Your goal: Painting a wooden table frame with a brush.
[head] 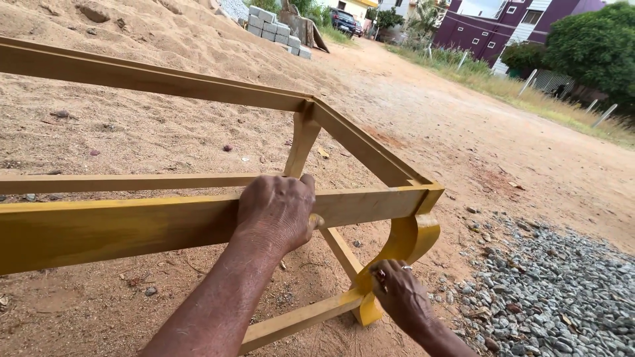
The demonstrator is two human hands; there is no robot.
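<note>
A left hand point(276, 210) clamped the top rail of a yellow wooden frame point(132, 228). The right hand point(397, 291) gripped its curved leg point(407, 241) above sandy ground point(165, 132).

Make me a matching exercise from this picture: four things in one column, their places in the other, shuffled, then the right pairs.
1. left hand
2. right hand
3. gravel
4. grey blocks

a. far up the road, beside the sand heap
b. gripping the yellow frame's top rail
c. on the frame's curved leg
d. on the ground at lower right

Pairs: 1-b, 2-c, 3-d, 4-a
</note>
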